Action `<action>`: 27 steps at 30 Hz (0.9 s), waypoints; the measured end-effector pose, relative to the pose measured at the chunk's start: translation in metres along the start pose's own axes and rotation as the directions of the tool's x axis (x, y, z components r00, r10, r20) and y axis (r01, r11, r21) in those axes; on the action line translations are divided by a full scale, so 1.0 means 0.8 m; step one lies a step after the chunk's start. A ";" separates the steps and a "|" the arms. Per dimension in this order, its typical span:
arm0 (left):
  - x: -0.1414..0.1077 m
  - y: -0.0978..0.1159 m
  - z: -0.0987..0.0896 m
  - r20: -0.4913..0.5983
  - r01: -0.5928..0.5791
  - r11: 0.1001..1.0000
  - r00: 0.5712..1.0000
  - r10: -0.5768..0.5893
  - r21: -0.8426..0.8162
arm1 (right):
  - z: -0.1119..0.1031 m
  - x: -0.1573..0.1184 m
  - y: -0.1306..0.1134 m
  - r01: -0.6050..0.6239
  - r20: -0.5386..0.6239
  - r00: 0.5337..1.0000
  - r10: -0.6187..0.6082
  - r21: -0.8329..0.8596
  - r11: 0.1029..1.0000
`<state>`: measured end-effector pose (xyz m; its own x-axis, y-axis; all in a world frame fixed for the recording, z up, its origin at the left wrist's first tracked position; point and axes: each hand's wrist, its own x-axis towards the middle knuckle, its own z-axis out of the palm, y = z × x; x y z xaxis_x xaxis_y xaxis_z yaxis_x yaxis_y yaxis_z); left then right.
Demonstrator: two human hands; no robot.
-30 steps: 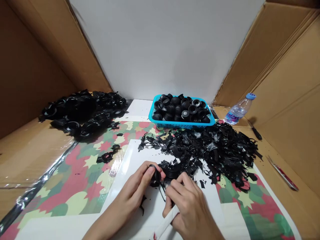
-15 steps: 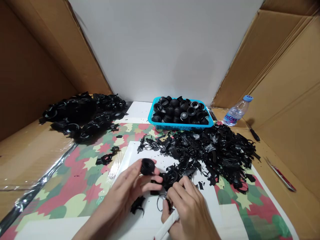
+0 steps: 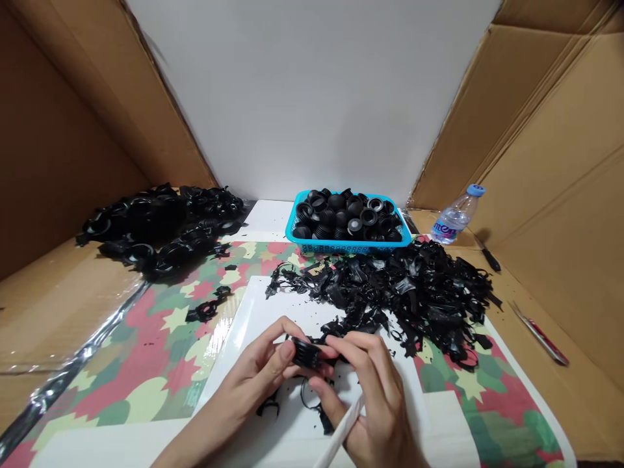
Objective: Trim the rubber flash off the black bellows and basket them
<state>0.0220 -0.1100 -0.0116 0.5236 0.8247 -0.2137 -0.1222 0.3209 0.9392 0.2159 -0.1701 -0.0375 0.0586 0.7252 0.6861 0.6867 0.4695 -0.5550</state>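
Between thumb and fingers, my left hand (image 3: 266, 367) holds a ribbed black rubber part (image 3: 306, 354) above a white sheet (image 3: 244, 325). My right hand (image 3: 373, 390) has a white-handled tool (image 3: 341, 432) tucked in its palm, and its fingertips are at the part's right side. The tool's tip cannot be made out. Thin black scraps (image 3: 269, 408) lie under the hands.
A blue basket (image 3: 348, 246) of black ribbed parts stands at the back. Black trimmings (image 3: 419, 292) are heaped before it. More black pieces (image 3: 160, 227) lie at left. At right are a bottle (image 3: 455, 218), a black-handled tool (image 3: 490, 258) and a red-handled one (image 3: 546, 341).
My left hand has turned the black part onto its side and moved it slightly right. My right hand has risen from the scraps to meet it, and the white tool has shifted with it.
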 end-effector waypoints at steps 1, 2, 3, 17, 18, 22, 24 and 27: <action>-0.002 -0.001 0.001 0.013 0.006 1.000 1.000 -0.006 0.018 | -0.001 0.001 0.001 0.004 -0.004 1.000 -0.004 0.002 1.000; -0.004 -0.001 0.002 0.013 0.010 0.999 1.000 -0.011 0.040 | -0.002 0.002 0.001 0.012 -0.009 1.000 -0.012 0.011 1.000; -0.007 -0.002 0.002 -0.001 0.012 0.997 1.000 -0.012 0.073 | -0.003 0.003 0.002 0.024 -0.008 1.000 -0.024 0.026 0.999; -0.005 -0.011 -0.004 -0.105 -0.114 0.892 0.979 0.177 0.438 | -0.008 0.017 0.017 0.065 0.032 0.997 -0.073 0.215 0.974; -0.006 -0.016 -0.005 -0.103 -0.120 0.894 0.978 0.181 0.432 | -0.008 0.019 0.019 0.066 0.032 0.997 -0.075 0.214 0.975; -0.010 -0.027 -0.009 -0.034 -0.196 0.813 0.966 0.256 0.549 | -0.012 0.018 0.024 0.058 0.012 0.998 -0.061 0.165 0.985; -0.011 -0.030 -0.010 0.005 -0.239 0.735 0.952 0.306 0.634 | -0.014 0.017 0.024 0.061 -0.015 0.998 -0.060 0.146 0.987; -0.011 -0.034 -0.011 0.025 -0.288 0.644 0.922 0.385 0.708 | -0.018 0.021 0.023 0.084 -0.036 0.996 -0.078 0.193 0.978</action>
<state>0.0137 -0.1217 -0.0378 0.4572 0.8726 0.1716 0.3676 -0.3611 0.8570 0.2397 -0.1567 -0.0298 0.0310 0.6676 0.7438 0.5368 0.6167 -0.5758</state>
